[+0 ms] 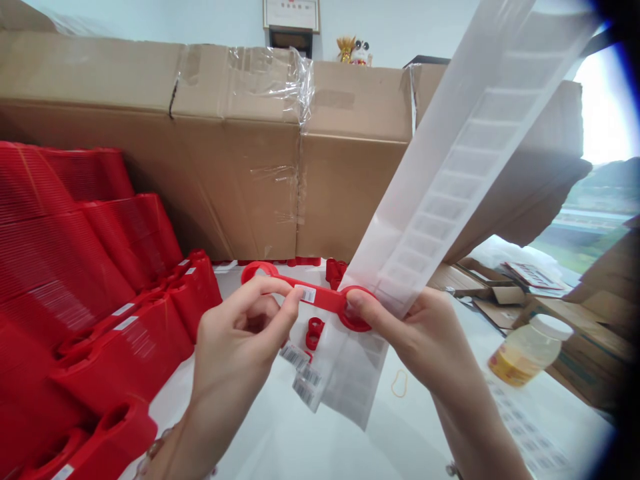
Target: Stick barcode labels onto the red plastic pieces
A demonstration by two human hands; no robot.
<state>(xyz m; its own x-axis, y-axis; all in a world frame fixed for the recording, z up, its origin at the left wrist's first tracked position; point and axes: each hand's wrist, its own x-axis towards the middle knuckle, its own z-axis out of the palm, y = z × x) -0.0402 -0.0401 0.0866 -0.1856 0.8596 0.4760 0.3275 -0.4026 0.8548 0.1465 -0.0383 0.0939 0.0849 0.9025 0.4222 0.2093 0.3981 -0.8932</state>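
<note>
A flat red plastic handle strip (325, 298) with a ring at each end is held up between both hands. My left hand (240, 333) pinches it near the middle, thumb and forefinger right beside a small barcode sticker (309, 294) stuck on it. My right hand (415, 327) grips the strip's right ring, together with a long translucent backing sheet (450, 173) of peeled label slots that rises up to the right. The sheet's lower end (345, 373), with a few barcode labels (300, 373), hangs below the hands.
Stacked rows of red handle strips (90, 280) fill the left side. Large taped cardboard boxes (225, 153) stand behind. On the white table (300, 440) lie a small red clip (314, 332), a rubber band (399, 383), a plastic jar (530, 348) and flattened small boxes (505, 293).
</note>
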